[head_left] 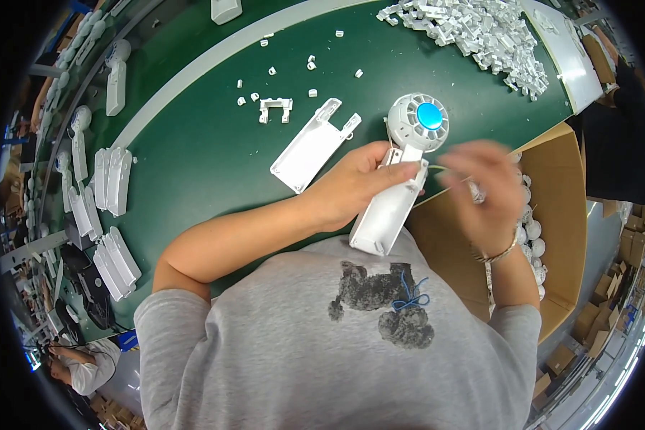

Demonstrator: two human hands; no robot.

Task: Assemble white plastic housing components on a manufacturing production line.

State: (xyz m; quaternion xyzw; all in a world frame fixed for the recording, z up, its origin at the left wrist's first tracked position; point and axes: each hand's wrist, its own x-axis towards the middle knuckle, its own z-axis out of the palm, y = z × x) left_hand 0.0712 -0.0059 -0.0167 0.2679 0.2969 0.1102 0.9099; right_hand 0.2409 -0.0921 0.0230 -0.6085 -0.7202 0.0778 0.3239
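Observation:
My left hand (358,180) is closed around a white handheld fan's handle shell (384,218), its thumb lying across the upper end. The shell's hollow side faces up. At its top sits the round fan head (418,123), white with a shiny blue disc in the centre. A thin pale wire (438,168) runs from the neck toward my right hand (486,190). That hand is smeared by motion, so whether it pinches the wire cannot be made out. Left of my left hand, another white handle shell (309,152) lies hollow side up on the green table (215,165).
Small white clips (312,93) and a U-shaped white bracket (275,109) lie farther back. A heap of small white parts (480,39) covers the far right. At my right stands a cardboard box (560,215) holding fan heads (534,231). Handle shells (112,180) line the left.

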